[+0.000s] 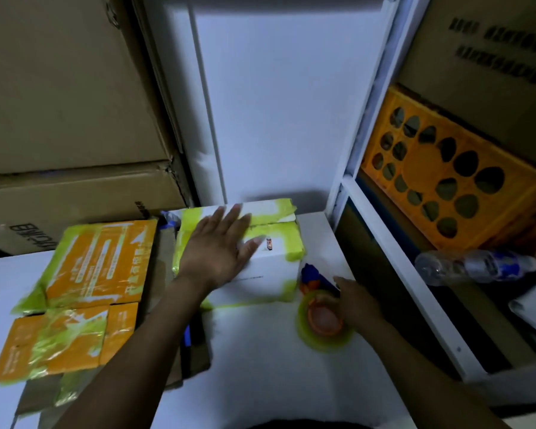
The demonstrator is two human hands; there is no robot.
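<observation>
We have the white box (262, 283) on the white table (260, 373), pushed back close to the wall and banded with green tape along its top flaps and corners. Our left hand (217, 252) lies flat on the lid of the box, fingers straight and spread, pressing down and gripping nothing. Just right of the box, at its near corner, our right hand (358, 301) curls around the tape dispenser (322, 320), a green roll on an orange hub with a blue handle. The roll rests on the table.

We judge the box to be light to moderate in weight: thin printed card, stiff at the edges but likely to give in the middle of the lid, where the 2 flaps meet. The taped patches look glossy, so they will be slicker under our palm than the bare card. We would keep the flat palm over the flap seam to hold it closed. To turn or lift the box, we would take it by 2 opposite side walls near the corners, not by the lid.

The dispenser is rigid and light. We would hold it by the handle, away from the cutting edge, which is too blurred to place.

Left of the box lie 2 orange boxes (99, 261), also taped green. Right of it, on the shelving, are a water bottle (477, 266) and an orange crate (446, 181).
</observation>
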